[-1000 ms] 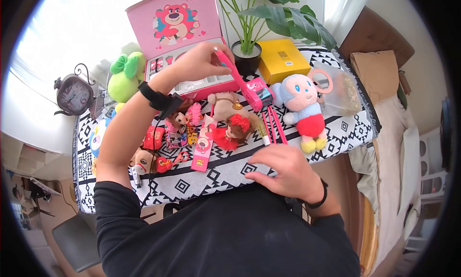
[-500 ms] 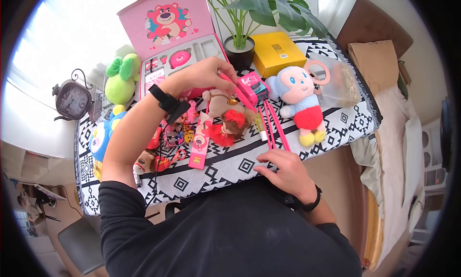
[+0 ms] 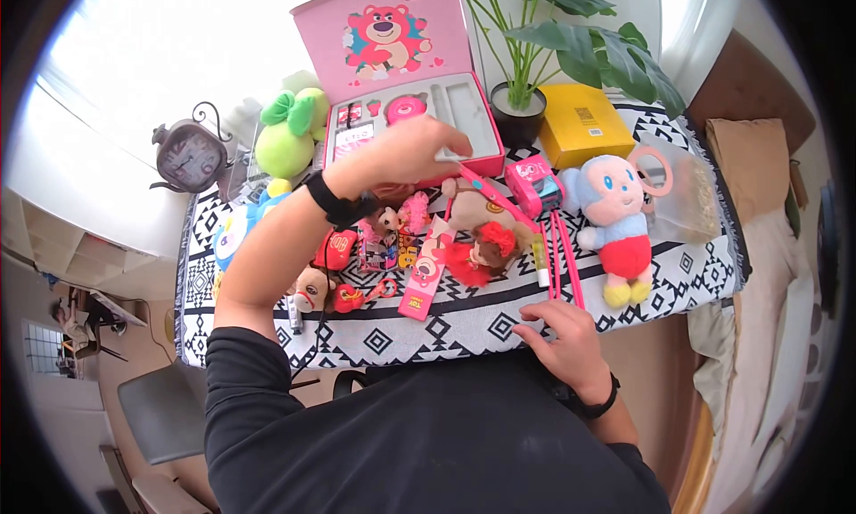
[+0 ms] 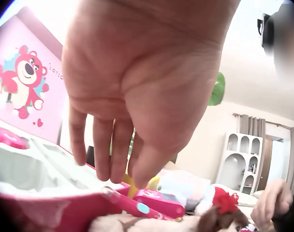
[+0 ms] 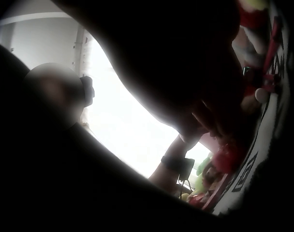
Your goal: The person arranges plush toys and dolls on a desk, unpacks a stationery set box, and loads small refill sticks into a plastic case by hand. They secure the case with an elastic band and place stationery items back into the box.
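Observation:
In the head view my left hand (image 3: 406, 153) hovers over the front edge of the pink Lotso gift box (image 3: 488, 164). Its fingers hang nearly straight in the left wrist view, just above a slim pink stick (image 4: 137, 207) with a blue oval and a pale tip. That stick slants across the beige plush (image 3: 468, 213) toward a small pink case (image 3: 533, 182) with a dark front. My right hand (image 3: 571, 345) stays at the table's front edge, fingers relaxed and thumb apart, holding nothing. Close to its fingertips are the ends of long pink sticks (image 3: 568, 264). The right wrist view is mostly dark.
A red-dressed doll (image 3: 486, 251), a pink Toy Story box (image 3: 426, 269) and small toys crowd the middle. Behind stand a potted plant (image 3: 517, 113) and a yellow box (image 3: 584, 126). A blue plush (image 3: 617, 215) sits right, a green plush (image 3: 287, 144) and clock (image 3: 190, 157) left.
My left hand lowered the slim pink stick from upright onto the beige plush and let go of it. The right hand drew slightly back toward the table edge. The head view swung left.

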Tool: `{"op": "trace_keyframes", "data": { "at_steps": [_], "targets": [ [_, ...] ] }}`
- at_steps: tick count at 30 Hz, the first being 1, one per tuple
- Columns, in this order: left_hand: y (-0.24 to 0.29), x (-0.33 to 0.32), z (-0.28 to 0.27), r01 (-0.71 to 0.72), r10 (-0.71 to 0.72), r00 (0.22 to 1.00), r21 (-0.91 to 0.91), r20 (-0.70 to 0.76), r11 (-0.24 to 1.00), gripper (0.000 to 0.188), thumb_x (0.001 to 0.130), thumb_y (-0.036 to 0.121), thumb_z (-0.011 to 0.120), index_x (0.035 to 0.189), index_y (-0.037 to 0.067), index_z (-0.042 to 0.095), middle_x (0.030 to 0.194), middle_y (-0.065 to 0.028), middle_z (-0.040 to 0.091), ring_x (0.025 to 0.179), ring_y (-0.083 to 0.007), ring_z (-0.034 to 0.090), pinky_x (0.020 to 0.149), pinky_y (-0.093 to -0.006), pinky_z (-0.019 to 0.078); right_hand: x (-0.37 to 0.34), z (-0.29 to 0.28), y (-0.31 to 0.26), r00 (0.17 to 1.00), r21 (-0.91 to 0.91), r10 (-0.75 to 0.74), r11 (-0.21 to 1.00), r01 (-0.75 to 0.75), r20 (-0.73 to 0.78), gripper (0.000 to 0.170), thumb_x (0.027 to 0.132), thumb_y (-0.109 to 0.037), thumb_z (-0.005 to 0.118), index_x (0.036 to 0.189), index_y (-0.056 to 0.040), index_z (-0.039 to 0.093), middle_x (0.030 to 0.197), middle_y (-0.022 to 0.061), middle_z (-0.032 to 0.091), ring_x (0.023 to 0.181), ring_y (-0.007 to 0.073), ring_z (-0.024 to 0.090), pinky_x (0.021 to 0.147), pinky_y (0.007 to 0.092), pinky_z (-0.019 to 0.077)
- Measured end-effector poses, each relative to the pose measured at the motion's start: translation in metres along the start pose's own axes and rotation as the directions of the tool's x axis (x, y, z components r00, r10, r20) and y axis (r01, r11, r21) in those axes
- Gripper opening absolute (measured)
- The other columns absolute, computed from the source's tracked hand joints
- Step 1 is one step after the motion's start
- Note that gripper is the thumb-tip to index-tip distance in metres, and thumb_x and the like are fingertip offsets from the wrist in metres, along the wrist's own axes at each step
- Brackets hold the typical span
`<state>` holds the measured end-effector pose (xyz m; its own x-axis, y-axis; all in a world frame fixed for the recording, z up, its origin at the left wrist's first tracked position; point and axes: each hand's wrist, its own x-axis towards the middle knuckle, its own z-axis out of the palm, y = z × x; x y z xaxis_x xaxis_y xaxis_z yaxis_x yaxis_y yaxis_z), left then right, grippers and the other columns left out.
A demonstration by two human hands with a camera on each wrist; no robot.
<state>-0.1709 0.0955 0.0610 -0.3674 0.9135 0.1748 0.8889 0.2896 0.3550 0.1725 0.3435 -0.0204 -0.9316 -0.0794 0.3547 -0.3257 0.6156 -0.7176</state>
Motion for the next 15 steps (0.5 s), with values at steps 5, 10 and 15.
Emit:
{"op": "trace_keyframes", "data": {
  "at_steps": [5, 10, 15],
  "targets": [
    [-0.083, 0.001, -0.025, 0.323, -0.304, 0.946, 0.232, -0.116, 0.917, 0.036, 0.098, 0.014, 0.086, 0.134, 0.009, 0.085, 0.127, -0.0159, 0.087, 0.121, -0.0381, 0.081, 0.107, -0.0494, 0.0638, 0.012, -0.002, -0.007, 0.997, 0.022, -0.058, 0.998, 0.059, -0.043, 0.029, 0.094, -0.016, 0.099, 0.112, 0.0004, 0.084, 0.1, 0.0151, 0.084, 0.09, 0.037, 0.081, 0.08, 0.0443, 0.0649],
    [-0.151, 0.006, -0.016, 0.347, -0.405, 0.912, 0.414, 0.059, 0.842, 0.072, 0.089, 0.006, 0.091, 0.158, 0.021, 0.075, 0.147, -0.0182, 0.075, 0.132, -0.044, 0.076, 0.108, -0.0533, 0.064, 0.075, -0.014, -0.038, 0.959, -0.186, -0.278, 0.946, 0.265, -0.049, 0.044, 0.098, -0.017, 0.094, 0.135, 0.0009, 0.078, 0.129, 0.0208, 0.08, 0.117, 0.0406, 0.078, 0.1, 0.0494, 0.0625],
    [-0.127, 0.031, -0.016, 0.339, -0.471, 0.871, 0.521, 0.141, 0.783, 0.078, 0.085, -0.002, 0.089, 0.158, 0.023, 0.075, 0.15, -0.0196, 0.069, 0.134, -0.0457, 0.075, 0.109, -0.0532, 0.0646, 0.169, 0.008, -0.007, 0.942, -0.37, -0.321, 0.867, 0.335, 0.101, 0.046, 0.106, -0.026, 0.085, 0.141, 0.0013, 0.075, 0.131, 0.0211, 0.077, 0.123, 0.0398, 0.076, 0.103, 0.0511, 0.0615]
  ]
}}
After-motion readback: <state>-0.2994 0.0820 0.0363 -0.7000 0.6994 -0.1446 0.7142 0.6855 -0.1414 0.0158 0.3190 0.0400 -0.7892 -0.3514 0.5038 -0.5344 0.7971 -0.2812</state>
